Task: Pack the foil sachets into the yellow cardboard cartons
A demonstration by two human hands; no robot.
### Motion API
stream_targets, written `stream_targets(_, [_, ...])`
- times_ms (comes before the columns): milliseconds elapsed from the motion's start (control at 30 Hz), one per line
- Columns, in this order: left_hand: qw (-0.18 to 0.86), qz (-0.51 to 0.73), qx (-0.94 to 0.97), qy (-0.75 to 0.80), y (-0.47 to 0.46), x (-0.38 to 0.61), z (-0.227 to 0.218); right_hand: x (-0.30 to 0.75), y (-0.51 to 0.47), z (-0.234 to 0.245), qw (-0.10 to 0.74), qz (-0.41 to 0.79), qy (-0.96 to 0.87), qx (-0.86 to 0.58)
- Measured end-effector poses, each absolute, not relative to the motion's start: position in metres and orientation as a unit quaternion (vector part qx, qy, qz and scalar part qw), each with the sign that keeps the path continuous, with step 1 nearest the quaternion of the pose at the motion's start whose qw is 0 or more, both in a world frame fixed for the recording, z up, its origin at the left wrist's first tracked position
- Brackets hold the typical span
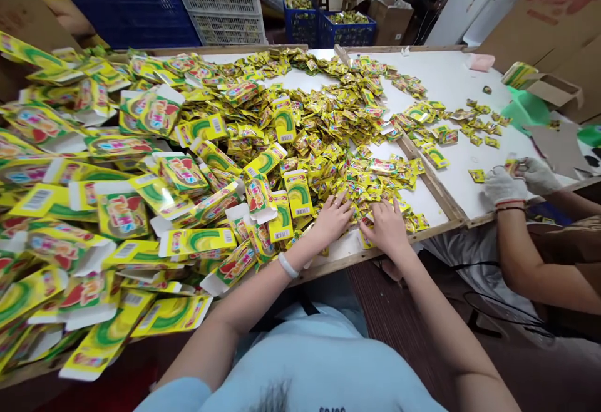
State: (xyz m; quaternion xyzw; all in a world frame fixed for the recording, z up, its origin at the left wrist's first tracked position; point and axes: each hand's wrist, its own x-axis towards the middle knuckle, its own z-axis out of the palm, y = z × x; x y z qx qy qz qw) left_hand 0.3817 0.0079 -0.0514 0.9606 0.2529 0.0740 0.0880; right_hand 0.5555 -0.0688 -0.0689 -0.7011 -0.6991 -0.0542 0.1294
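Observation:
My left hand [332,219], with a pale band on its wrist, rests on the near edge of a heap of small yellow candy packets [328,125]. Its fingers are stretched out and apart over the packets. Beside it on the right, my right hand [385,227] also lies over packets, fingers extended, thumb pointing left. I see nothing gripped in either hand, though some fingertips are lost among the packets. Just left of my left hand, yellow-green printed candy boxes [298,193] lie piled up, many with open white flaps.
A wooden strip [429,177] divides the white table [451,74]. To the right, a co-worker's gloved hands [504,185] hold something small. A green bowl [526,108] and cardboard boxes stand beyond. Blue crates [347,30] of packets sit on the floor behind.

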Motion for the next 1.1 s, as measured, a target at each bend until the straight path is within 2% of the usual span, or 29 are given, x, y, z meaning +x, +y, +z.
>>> stream_targets(133, [0.086, 0.077, 0.955, 0.274, 0.001, 0.376, -0.065, 0.536, -0.077, -0.075, 0.044, -0.093, -0.680, -0.726])
stream_targets(233, [0.086, 0.081, 0.950, 0.288, -0.003, 0.373, -0.062, 0.526, -0.072, -0.077, 0.046, -0.091, -0.662, -0.743])
stream_targets(400, [0.139, 0.143, 0.931, 0.306, 0.008, 0.372, -0.060, 0.525, -0.064, -0.067, 0.099, -0.067, -0.655, -0.746])
stream_targets(433, [0.168, 0.170, 0.918, 0.316, 0.011, 0.371, -0.060, 0.529, -0.064, -0.063, 0.129, -0.052, -0.656, -0.742])
stream_targets(600, [0.402, 0.267, 0.787, 0.385, 0.024, 0.352, -0.044, 0.550, -0.076, -0.033, 0.393, 0.102, -0.607, -0.683])
stream_targets(700, [0.495, 0.230, 0.745, 0.384, 0.017, 0.339, -0.027, 0.547, -0.080, -0.018, 0.462, 0.192, -0.613, -0.612])
stream_targets(867, [0.613, 0.196, 0.685, 0.343, -0.014, 0.324, -0.005, 0.507, -0.073, -0.011, 0.477, 0.234, -0.631, -0.566])
stream_targets(967, [0.592, 0.203, 0.699, 0.346, -0.036, 0.315, -0.002, 0.485, -0.079, -0.011, 0.490, 0.266, -0.590, -0.583])
stream_targets(1033, [0.551, 0.206, 0.729, 0.350, -0.053, 0.308, -0.003, 0.478, -0.091, -0.013, 0.493, 0.352, -0.548, -0.577])
stream_targets(1100, [0.527, 0.175, 0.756, 0.347, -0.071, 0.300, -0.005, 0.478, -0.107, -0.019, 0.467, 0.489, -0.509, -0.532])
